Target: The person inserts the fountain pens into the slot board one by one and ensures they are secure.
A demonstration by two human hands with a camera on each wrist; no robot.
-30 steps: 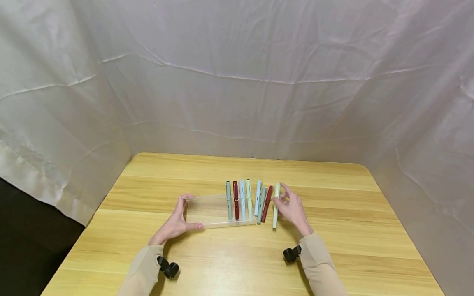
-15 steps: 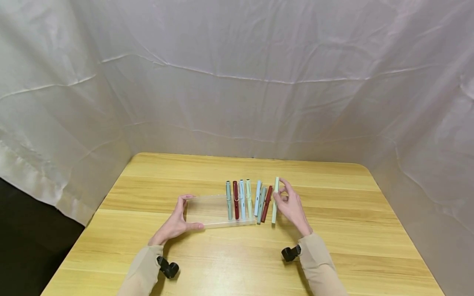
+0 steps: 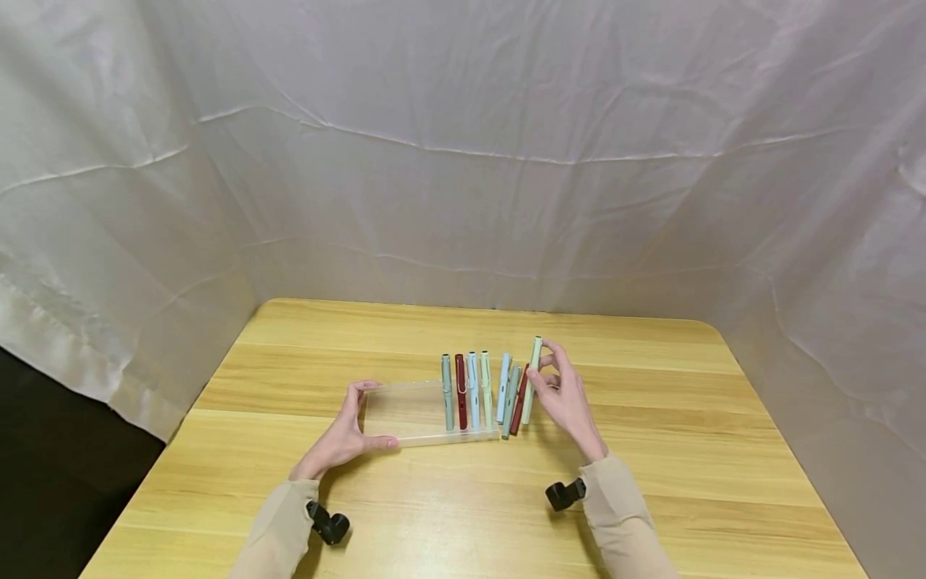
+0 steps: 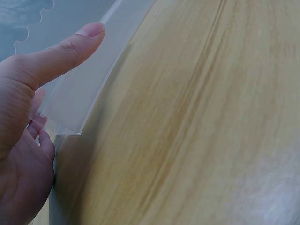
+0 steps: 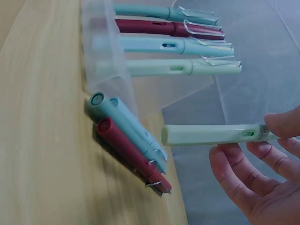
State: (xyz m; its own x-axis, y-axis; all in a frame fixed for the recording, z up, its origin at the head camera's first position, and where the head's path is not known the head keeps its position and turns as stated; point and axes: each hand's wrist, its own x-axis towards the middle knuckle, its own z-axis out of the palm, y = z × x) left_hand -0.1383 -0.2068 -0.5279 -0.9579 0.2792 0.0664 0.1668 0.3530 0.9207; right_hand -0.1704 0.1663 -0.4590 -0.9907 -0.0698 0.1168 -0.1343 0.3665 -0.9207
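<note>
My left hand [image 3: 343, 434] grips the left end of a clear plastic pen rack [image 3: 444, 439], thumb along its front side. In the left wrist view, that thumb presses on the rack's wall [image 4: 77, 103]. Several capped pens lie side by side across the rack's right part: grey-green [image 3: 448, 402], dark red [image 3: 460, 402], light blue [image 3: 473, 394] and pale green [image 3: 486, 394]. My right hand [image 3: 571, 406] pinches another pale green pen [image 5: 206, 134] near its middle, raised off the table and tilted. Below it lie loose light blue [image 3: 503, 394], grey-green [image 3: 510, 406] and dark red [image 5: 131, 150] pens.
Both hands work over a wooden table [image 3: 434, 515] with its rounded far edge near a pale hanging cloth [image 3: 463, 177]. The loose pens lie close beside the rack's right end. A black camera [image 3: 564, 494] sits on the right wrist.
My right hand has lifted the pale green pen and brought it slightly left, toward the loose dark red pen. The left hand and the rack have stayed in place.
</note>
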